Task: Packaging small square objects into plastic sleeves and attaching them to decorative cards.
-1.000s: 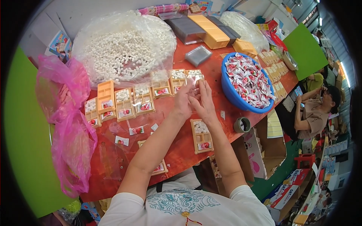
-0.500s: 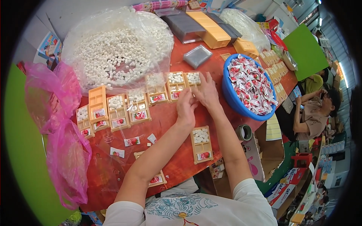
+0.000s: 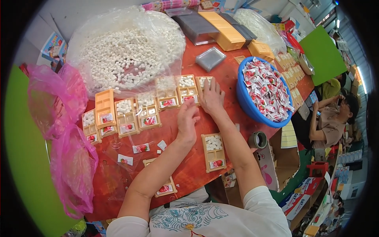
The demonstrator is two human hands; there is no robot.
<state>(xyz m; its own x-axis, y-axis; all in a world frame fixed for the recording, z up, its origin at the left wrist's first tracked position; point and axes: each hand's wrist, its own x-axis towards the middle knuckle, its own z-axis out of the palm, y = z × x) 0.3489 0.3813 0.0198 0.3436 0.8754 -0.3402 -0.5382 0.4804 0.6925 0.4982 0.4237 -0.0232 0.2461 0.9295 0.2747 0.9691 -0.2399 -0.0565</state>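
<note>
My right hand lies over a cream compartment tray in the far row, its fingers apart and covering most of it. White marshmallow-like cubes show at that tray's upper end. Just to the left, my left hand hovers near the lower end of the neighbouring tray, fingers loosely spread, nothing visible in them. That neighbour has white cubes at the top and a strawberry-printed sachet at the bottom. Between my forearms sits another tray with cubes and a sachet. One more tray is partly hidden under my left forearm.
A large clear bag of white cubes fills the back left. Right of my hands stands a blue basin heaped with sachets. More filled trays, a pink bag, loose sachets and a tape roll surround the work area.
My hands have drawn apart. The left has moved left and toward me; the right has settled leftward over the end tray, its fingers now on it. The view has shifted slightly.
</note>
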